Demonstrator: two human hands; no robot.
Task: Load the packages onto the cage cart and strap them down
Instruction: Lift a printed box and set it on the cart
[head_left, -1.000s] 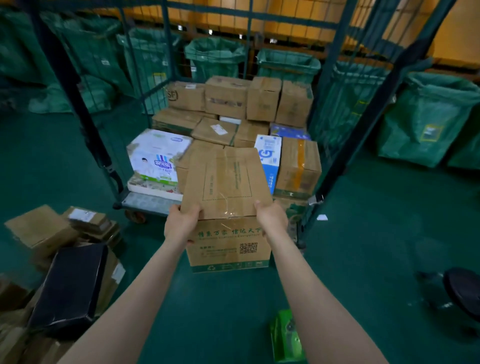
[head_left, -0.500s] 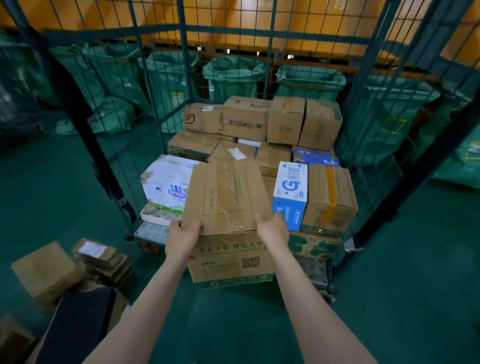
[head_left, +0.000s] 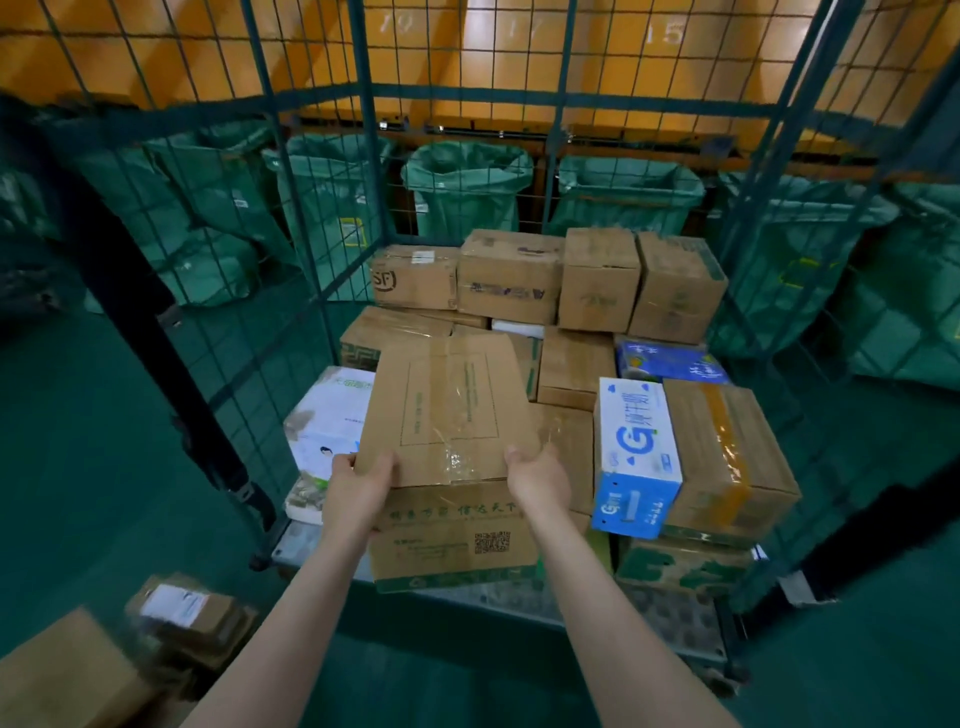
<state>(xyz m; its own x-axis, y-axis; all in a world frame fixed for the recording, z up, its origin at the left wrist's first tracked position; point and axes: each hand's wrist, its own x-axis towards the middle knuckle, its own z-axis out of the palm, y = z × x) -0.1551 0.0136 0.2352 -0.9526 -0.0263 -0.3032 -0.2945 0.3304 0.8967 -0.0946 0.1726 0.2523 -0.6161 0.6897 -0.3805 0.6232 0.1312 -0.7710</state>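
I carry a taped brown cardboard box (head_left: 447, 415) with green print and a QR code on its near face, held over the front edge of the cage cart (head_left: 343, 187). My left hand (head_left: 358, 488) grips its near left corner and my right hand (head_left: 537, 480) grips its near right corner. The cart's deck (head_left: 670, 613) holds several packages: a white printed box (head_left: 327, 421) at left, a blue and white box (head_left: 634, 457) and a brown box with orange tape (head_left: 727, 457) at right, brown cartons (head_left: 511, 275) stacked at the back.
Green mesh walls enclose the cart's left, back and right. Green sacks (head_left: 467, 187) hang on frames behind it. Loose brown packages (head_left: 182, 613) lie on the green floor at lower left. A dark strap (head_left: 156, 322) hangs on the cart's left post.
I have walked closer to the cart with the box, which now hangs over the cart's front deck. Both hands keep the same grip.
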